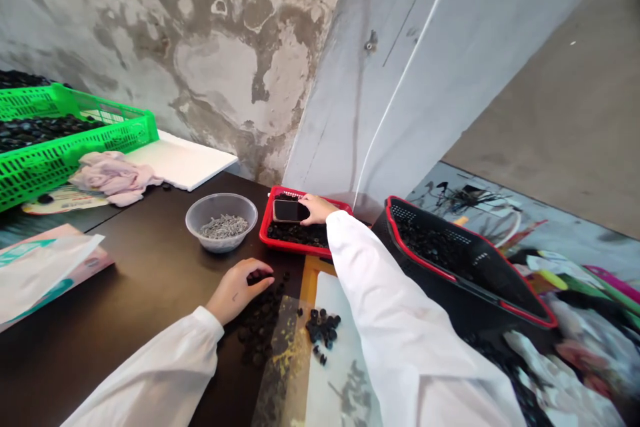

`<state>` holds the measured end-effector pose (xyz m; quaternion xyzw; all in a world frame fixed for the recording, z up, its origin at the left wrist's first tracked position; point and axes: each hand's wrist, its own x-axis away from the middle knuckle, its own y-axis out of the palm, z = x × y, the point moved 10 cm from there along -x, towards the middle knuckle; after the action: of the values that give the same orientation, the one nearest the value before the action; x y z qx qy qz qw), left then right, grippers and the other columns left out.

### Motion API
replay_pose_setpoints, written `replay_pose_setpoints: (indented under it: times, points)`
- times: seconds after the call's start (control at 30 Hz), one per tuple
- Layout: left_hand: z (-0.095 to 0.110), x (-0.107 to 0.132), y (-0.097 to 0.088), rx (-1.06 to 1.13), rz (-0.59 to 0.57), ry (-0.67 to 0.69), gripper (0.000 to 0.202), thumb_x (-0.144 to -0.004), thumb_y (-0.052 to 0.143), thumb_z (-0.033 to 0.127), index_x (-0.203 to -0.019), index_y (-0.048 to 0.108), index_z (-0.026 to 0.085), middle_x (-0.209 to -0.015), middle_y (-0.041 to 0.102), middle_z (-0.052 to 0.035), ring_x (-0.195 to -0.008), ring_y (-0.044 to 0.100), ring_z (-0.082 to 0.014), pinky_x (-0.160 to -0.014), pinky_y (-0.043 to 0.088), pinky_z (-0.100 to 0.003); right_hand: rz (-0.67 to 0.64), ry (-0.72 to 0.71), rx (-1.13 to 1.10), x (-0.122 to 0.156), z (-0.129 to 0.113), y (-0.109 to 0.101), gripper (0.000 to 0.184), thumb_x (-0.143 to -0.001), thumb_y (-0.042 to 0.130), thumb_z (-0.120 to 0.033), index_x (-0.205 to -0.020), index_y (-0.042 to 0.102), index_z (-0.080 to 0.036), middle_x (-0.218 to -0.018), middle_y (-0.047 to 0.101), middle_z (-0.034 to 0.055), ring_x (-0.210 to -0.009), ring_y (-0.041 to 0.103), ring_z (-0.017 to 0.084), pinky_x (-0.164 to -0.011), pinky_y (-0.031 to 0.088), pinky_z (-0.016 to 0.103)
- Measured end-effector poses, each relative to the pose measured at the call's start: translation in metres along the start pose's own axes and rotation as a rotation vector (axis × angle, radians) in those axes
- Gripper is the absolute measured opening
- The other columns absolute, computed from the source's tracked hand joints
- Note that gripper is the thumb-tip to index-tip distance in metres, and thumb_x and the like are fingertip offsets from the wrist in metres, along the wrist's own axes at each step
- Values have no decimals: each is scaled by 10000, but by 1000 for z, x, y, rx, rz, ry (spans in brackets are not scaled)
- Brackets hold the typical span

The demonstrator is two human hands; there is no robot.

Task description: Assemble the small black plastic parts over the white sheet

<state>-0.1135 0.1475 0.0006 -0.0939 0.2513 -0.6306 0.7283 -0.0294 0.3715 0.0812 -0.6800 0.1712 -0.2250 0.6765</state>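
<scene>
My right hand (316,209) reaches over a red basket (270,244), its fingers closed on the right end of a dark-screened smartphone (289,211). Beneath the phone, the basket holds many small black parts (300,235). My left hand (243,287) is low over the dark table, fingers curled toward the thumb; something dark shows in the gap, but I cannot make it out. Loose black parts (260,327) lie beside and below this hand. A small pile of black parts (323,325) rests on a white sheet (325,387) nearer me.
A clear plastic bowl (221,202) of small grey metal pieces (224,227) stands behind my left hand. To the right is a black basket with a red rim (427,263). At left are a green crate (75,141), pink cloth (115,177) and a tissue box (95,265).
</scene>
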Motion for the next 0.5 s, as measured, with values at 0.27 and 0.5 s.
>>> replay_pose_setpoints:
  times: [0.27,0.5]
  points:
    - [-4,0,-1,-22,29,29,252,-857,694,412,-1026,734,229,-984,716,-50,-889,656,-216,-825,530,-351,-3,82,-45,-2,4,0,806,-605,916,-380,-1304,602,-132,-1345,597,176,-1236,591,343,-1066,459,422]
    - [-3,0,-5,-46,69,63,275,-877,661,403,-1080,731,231,-1059,683,-74,-914,652,-220,-821,551,-360,22,167,-176,-2,20,-5,741,-619,938,-402,-1271,660,-187,-1375,624,138,-1309,564,335,-1130,425,416]
